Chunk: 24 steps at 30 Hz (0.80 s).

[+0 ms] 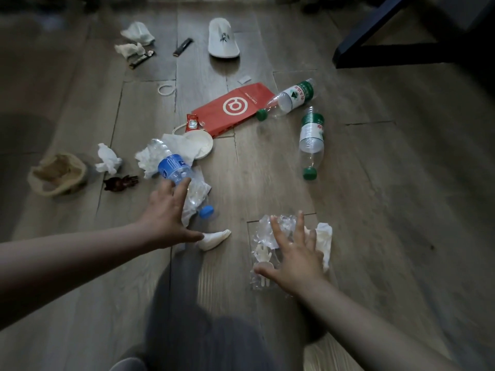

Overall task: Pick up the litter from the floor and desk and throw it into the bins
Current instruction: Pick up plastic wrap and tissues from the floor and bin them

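Left hand (166, 215) and right hand (294, 261) both empty, fingers spread, poised over the blue-labelled bottle (174, 167) and the clear wrapper (267, 231) lying on the floor (375, 210), apparently so each can gather one piece at once.

red bag (233, 108) (circular logo), "Cotti Coffee"

Wooden floor (401, 210) bears plastic bottles (312, 137), crumpled tissues (108, 159), red bag (235, 108), white slipper (223, 38).
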{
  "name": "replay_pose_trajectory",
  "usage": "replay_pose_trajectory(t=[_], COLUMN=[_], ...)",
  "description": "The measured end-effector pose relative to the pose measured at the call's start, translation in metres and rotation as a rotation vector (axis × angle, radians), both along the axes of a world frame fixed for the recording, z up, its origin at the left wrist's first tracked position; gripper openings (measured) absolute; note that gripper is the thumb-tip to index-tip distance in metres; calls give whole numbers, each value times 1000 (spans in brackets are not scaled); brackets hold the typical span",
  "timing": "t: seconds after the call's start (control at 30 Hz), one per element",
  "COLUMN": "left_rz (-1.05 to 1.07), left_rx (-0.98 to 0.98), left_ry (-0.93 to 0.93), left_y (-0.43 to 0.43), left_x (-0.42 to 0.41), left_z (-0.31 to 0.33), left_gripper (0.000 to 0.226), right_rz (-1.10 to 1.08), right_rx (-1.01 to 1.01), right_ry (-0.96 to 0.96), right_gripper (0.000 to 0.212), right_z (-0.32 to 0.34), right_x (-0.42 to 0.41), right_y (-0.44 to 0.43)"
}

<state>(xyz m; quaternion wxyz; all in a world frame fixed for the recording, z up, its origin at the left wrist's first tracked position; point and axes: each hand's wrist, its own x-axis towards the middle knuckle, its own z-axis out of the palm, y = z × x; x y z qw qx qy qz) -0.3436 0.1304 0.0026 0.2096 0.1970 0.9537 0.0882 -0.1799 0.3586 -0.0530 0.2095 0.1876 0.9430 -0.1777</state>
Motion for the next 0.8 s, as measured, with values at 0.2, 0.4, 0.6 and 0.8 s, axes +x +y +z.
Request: replay_pose_trajectory(t=[0.2,0.4,0.6,0.8], left_rz=[86,100,98,91], left_rx=[90,171,209,170], left_ry=[-66,-107,-107,-80], left_y=[-1,1,-3,0], left_x=[1,11,20,6], left_z=[-21,-32,-38,-36], left_gripper=[141,143,142,137], right_rz=[43,-6,-44,-97], right_rx=[108,96,1,-61], right_ry=[-28,167,303,366], right_gripper=[92,77,57,49], right_z=[-10,-9,-17,-20], right_x=[6,-1,1,1], right_y=[3,8,10,12])
